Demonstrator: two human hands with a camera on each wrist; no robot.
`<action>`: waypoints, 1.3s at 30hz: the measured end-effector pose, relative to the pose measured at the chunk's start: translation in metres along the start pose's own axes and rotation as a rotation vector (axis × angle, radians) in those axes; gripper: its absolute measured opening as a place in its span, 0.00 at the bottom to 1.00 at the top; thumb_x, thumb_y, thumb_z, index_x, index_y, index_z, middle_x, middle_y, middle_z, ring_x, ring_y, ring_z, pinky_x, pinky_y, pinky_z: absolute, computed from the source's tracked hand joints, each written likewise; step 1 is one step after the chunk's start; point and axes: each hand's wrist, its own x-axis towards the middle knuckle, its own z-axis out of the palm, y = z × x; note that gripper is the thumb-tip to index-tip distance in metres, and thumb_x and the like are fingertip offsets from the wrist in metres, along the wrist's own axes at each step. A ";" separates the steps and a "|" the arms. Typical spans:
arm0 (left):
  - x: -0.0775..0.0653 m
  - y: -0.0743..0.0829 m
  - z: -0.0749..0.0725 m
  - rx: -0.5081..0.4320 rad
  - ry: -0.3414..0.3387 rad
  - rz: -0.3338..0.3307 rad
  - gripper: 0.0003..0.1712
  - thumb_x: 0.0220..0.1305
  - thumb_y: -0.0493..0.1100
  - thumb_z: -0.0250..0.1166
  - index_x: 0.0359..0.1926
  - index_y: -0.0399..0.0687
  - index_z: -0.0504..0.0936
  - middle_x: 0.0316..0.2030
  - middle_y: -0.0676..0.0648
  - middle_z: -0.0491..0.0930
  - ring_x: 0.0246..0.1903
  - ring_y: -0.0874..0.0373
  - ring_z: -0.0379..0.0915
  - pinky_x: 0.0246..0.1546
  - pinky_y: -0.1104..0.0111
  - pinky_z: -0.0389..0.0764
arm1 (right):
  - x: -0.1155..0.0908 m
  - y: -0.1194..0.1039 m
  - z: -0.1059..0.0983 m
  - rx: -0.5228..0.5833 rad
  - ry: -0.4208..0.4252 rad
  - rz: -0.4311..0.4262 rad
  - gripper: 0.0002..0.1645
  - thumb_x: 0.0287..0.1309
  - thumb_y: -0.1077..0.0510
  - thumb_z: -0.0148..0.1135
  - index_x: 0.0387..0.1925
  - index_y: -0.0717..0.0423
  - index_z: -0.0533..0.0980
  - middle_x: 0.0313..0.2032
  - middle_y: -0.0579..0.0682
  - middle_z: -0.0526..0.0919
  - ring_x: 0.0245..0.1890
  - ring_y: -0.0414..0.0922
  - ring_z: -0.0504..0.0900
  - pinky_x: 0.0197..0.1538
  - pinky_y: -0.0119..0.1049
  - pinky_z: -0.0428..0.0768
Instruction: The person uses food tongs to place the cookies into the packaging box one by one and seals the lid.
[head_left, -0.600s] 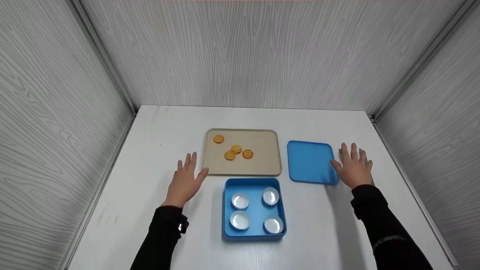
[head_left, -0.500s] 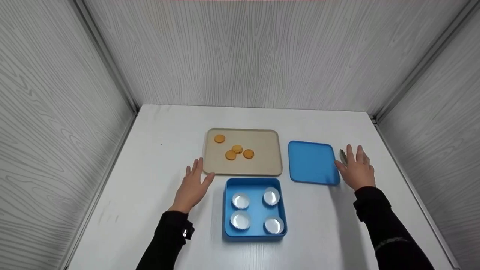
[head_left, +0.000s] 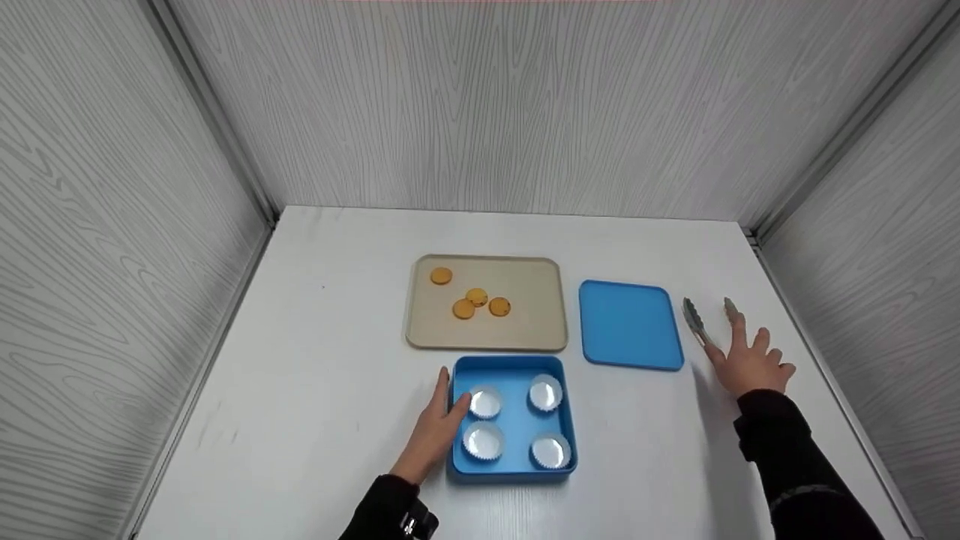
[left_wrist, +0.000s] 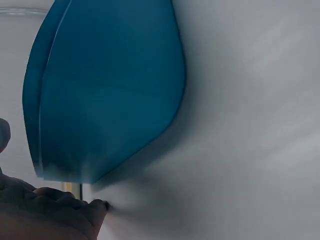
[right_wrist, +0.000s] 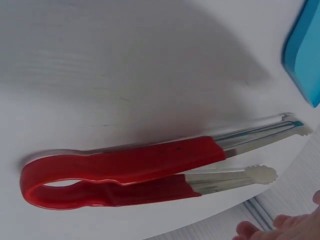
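In the head view my left hand [head_left: 433, 435] is at the left wall of a blue box [head_left: 514, 474], thumb over the rim and straight fingers along the outside. The left wrist view shows that hand [left_wrist: 47, 212] beside the box wall [left_wrist: 110, 90]; contact cannot be told. Inside the box stand several pale baking cups [head_left: 483, 441]. My right hand [head_left: 752, 367] hovers with spread fingers over tongs [head_left: 694, 321], hiding their handle in the head view. The right wrist view shows the tongs' red handle [right_wrist: 135, 162] and metal arms lying spread, with fingertips [right_wrist: 245, 229] apart from them.
A beige tray [head_left: 532, 300] bearing several small round cookies [head_left: 463, 309] lies behind the box. To its right is a flat blue lid or tray [head_left: 631, 325]. Grey wood-grain panels [head_left: 487, 105] enclose the white table [head_left: 337, 315] at the back and sides.
My left hand has moved right and nearer to me, from beside the beige tray to the box's left wall. My right hand has shifted right and slightly nearer, uncovering the tongs' tips.
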 end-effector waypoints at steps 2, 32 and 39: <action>-0.002 -0.002 0.008 -0.011 0.013 0.009 0.44 0.81 0.55 0.51 0.82 0.39 0.40 0.81 0.36 0.43 0.79 0.38 0.38 0.78 0.44 0.44 | -0.002 0.008 0.002 -0.026 -0.008 0.015 0.48 0.75 0.38 0.50 0.79 0.62 0.48 0.62 0.84 0.58 0.54 0.83 0.63 0.49 0.77 0.65; -0.014 -0.013 0.032 -0.010 0.154 0.069 0.34 0.84 0.45 0.44 0.81 0.37 0.47 0.80 0.37 0.49 0.79 0.43 0.45 0.78 0.48 0.51 | -0.020 0.033 0.007 0.073 -0.207 0.170 0.46 0.75 0.44 0.48 0.71 0.79 0.48 0.57 0.86 0.60 0.57 0.83 0.62 0.51 0.77 0.68; -0.013 -0.013 0.032 0.003 0.160 0.071 0.34 0.84 0.45 0.43 0.81 0.36 0.47 0.80 0.37 0.50 0.79 0.44 0.45 0.78 0.49 0.50 | -0.022 0.037 0.009 0.086 -0.210 0.189 0.45 0.73 0.46 0.49 0.70 0.81 0.49 0.54 0.87 0.62 0.54 0.82 0.65 0.48 0.74 0.73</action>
